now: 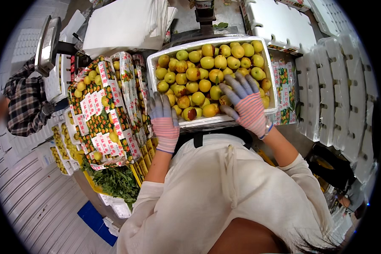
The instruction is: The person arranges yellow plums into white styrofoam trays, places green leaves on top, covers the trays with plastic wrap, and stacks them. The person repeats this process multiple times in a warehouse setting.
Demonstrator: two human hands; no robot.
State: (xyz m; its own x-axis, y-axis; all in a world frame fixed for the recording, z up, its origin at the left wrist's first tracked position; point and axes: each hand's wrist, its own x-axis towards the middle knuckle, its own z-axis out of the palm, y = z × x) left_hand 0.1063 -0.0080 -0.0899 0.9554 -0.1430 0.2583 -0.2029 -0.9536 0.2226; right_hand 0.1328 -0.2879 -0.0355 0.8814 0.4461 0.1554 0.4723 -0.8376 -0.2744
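Before me a white foam box is filled with yellow-green jujubes, some with brown-red patches. My right hand, in a striped knit glove with greyish fingertips, lies spread over the fruit at the box's right front. A small green leaf stands among the jujubes near its fingertips. At the left front corner, my left hand, gloved alike, rests flat over the rim with its fingertips against the nearest fruit. Neither palm shows, and I see no fruit held in either hand.
Printed cartons stand left, beside a yellow crate with green leaves. White sheets are stacked behind. Foam lids and wrapped foam boxes line the right. A person works at far left near a scale.
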